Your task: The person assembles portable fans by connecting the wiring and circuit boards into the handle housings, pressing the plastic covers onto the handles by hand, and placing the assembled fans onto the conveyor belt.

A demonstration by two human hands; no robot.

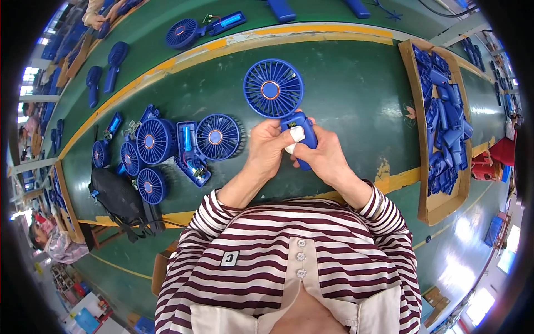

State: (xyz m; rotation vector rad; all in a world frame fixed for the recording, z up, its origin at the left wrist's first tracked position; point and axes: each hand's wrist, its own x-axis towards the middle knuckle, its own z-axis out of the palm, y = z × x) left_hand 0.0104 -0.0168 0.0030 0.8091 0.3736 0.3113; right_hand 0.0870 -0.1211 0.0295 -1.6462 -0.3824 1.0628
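Fan point(273, 89) in both hands, a blue handheld one, round grille head up and away from the body, handle running down toward the striped shirt point(289, 261). Long axis is near upright in view, tilted slightly so the head leans left of the handle. Left hand point(268, 146) is closed around the handle's upper left side, just under the grille, thumb lying across the front. Right hand point(325, 157) is clamped on the lower handle from the right; one fingertip is wrapped in white tape and presses the handle front. Hands touch each other at the handle, so neither is clearly nearer; the right one covers more of the grip. The grille head stands free above both hands, nothing touching it.

Left of the fan, on the green bench point(356, 89): a cluster of unfinished fans point(167, 145), some with open handles showing parts inside. Further left of that, a black bag point(119, 197). Right of the fan, well apart, a wooden tray point(445, 128) heaped with blue handle shells. Beyond the fan, past a yellow line, more fan parts. Another person sits at far lower left.
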